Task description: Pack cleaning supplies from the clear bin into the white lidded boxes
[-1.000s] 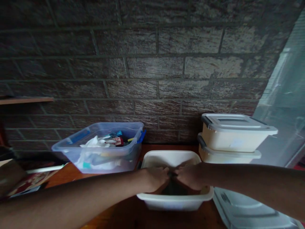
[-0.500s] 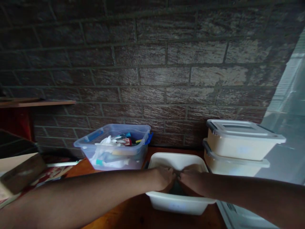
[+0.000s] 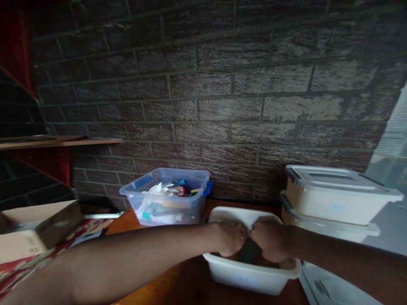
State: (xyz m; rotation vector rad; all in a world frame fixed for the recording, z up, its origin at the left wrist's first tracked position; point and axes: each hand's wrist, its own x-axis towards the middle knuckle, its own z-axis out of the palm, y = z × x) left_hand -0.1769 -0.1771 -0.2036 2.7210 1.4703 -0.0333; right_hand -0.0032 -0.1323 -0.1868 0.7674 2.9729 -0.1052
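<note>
A white plastic bin (image 3: 248, 277) stands on the wooden table, with both hands inside its opening. My left hand (image 3: 230, 238) is closed, knuckles up, near the bin's middle. Close beside it on the right, my right hand (image 3: 270, 239) is closed too. Below and between them lies something dark and greenish (image 3: 249, 253) in the shadowed bin. What the fingers grip, if anything, is hidden. A small tan thing (image 3: 287, 264) shows in the bin's front right corner.
A clear blue-tinted tub (image 3: 165, 205) with mixed items stands left of the bin. Two lidded boxes (image 3: 333, 203) are stacked at right, above a loose lid (image 3: 330, 286). A cardboard box (image 3: 57, 226) and a shelf (image 3: 95, 142) are at left; a brick wall (image 3: 216, 110) rises behind.
The view has swung left, so the bin and tubs appear farther right and more of the cardboard box shows. Both hands stay closed inside the bin and have risen slightly, with more of the fists visible.
</note>
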